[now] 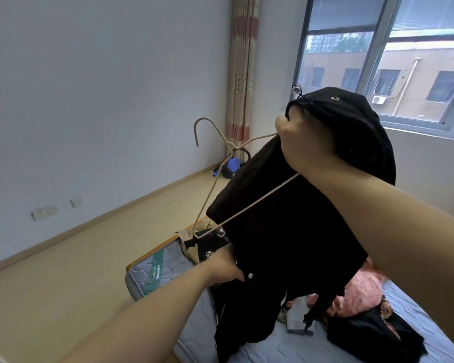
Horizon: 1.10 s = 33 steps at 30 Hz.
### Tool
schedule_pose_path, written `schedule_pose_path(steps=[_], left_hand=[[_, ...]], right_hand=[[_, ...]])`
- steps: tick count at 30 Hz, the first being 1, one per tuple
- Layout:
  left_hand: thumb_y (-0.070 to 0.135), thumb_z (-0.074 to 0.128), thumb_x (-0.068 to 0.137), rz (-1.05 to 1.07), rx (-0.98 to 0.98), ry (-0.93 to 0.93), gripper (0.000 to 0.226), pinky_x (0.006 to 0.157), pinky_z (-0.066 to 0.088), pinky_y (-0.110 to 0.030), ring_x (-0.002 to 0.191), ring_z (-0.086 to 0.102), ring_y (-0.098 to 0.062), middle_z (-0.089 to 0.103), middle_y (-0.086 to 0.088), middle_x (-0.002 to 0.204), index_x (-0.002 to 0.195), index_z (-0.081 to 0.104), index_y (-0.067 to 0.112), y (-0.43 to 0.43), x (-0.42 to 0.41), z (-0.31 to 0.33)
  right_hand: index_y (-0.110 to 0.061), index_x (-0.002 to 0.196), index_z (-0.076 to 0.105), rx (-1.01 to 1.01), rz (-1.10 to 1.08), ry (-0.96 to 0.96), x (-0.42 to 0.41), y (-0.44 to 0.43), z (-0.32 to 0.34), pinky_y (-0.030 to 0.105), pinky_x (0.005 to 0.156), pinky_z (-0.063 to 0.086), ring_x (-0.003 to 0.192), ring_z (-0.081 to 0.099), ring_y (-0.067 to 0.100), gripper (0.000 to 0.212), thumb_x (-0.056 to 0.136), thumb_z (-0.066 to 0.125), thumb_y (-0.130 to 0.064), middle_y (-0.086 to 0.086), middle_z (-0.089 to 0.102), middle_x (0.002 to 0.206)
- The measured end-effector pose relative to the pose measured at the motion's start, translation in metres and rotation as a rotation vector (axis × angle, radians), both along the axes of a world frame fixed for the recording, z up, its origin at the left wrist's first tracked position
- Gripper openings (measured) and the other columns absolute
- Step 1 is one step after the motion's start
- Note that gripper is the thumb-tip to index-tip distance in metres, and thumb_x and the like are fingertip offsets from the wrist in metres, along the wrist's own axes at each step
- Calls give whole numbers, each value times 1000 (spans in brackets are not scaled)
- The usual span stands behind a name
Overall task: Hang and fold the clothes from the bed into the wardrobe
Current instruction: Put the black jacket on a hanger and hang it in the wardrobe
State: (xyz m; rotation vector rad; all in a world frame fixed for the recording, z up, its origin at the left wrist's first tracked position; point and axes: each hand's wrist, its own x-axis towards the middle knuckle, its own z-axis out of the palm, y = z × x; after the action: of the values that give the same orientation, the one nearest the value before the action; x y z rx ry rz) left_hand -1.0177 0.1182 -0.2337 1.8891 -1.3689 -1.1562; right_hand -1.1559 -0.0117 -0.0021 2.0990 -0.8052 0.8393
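Observation:
A black hooded jacket [288,231] hangs in the air over the bed [152,273]. My right hand [307,145] grips its collar together with one end of a cream hanger [220,189], whose hook points up to the left. The hanger lies tilted across the jacket's front, partly outside the cloth. Lower down, my left hand [226,268] holds the jacket's front edge beside a white snap button. More clothes lie on the mattress: a beige and black garment [199,244], a pink one [362,292] and a dark one [370,334].
The bare blue mattress fills the lower right. Pale wooden floor [76,258] spreads to the left up to a white wall with sockets [45,212]. A blue object [231,167] sits in the far corner under a striped curtain [240,74]. A window [388,56] is at right.

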Motion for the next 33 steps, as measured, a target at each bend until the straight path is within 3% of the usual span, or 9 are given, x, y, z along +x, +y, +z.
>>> schedule_pose_path(steps=[3,5,8,11,15,20,23,30,33], left_hand=[[20,84,82,-152,31,60,82,68,40,-1,97,49,7,49,22,110,148,36,22,-2,-12,3],[21,83,84,-217,51,87,74,78,38,-2,106,47,5,47,22,117,138,33,30,-1,-19,2],[30,77,89,-348,61,138,83,104,32,-17,131,39,-5,42,17,141,152,24,31,1,-29,-4],[54,62,95,-353,42,128,72,107,32,-20,135,40,-8,41,10,151,155,27,33,0,-38,-9],[33,46,108,-87,-33,419,39,76,45,-5,103,59,1,60,10,122,146,42,25,-7,-45,-11],[22,42,109,269,-133,604,20,77,51,-33,83,68,-20,69,-4,99,113,61,27,-15,-26,-13],[18,45,108,475,-195,663,21,70,49,-37,73,64,-20,66,-4,85,115,64,17,-28,-3,-7],[17,46,107,635,-287,880,29,81,55,-44,96,65,-28,69,-13,113,132,59,8,-45,70,32],[22,46,108,619,-288,895,31,75,60,-40,107,70,-28,70,-15,123,133,60,8,-48,82,52]], right_hand=[[-7,65,46,10,-4,-7,-1,-1,2,20,55,-1,53,26,21,20,72,49,12,18,48,67],[-3,63,51,13,-10,-11,-4,-1,3,20,57,-3,50,29,22,20,68,56,16,19,50,66],[-1,62,52,26,-33,-7,-12,-1,4,21,58,-3,53,28,22,22,65,61,19,20,51,65],[-3,63,48,61,-58,-17,-20,-4,5,20,54,1,53,27,21,26,68,58,20,19,48,66],[-3,65,49,95,-100,-24,-29,-8,4,20,51,5,54,29,22,24,68,57,20,19,48,70],[-1,70,53,131,-159,-46,-45,-14,3,21,48,11,57,32,25,18,72,57,17,21,49,75],[-3,72,50,141,-151,-66,-55,-15,-1,21,48,10,59,31,25,21,72,57,17,20,47,75],[-14,81,39,231,-61,-189,-64,-15,-2,26,49,21,68,36,28,31,74,56,12,10,34,85],[-14,84,43,296,-54,-255,-65,-17,1,27,51,23,75,37,28,27,77,54,9,9,38,90]])
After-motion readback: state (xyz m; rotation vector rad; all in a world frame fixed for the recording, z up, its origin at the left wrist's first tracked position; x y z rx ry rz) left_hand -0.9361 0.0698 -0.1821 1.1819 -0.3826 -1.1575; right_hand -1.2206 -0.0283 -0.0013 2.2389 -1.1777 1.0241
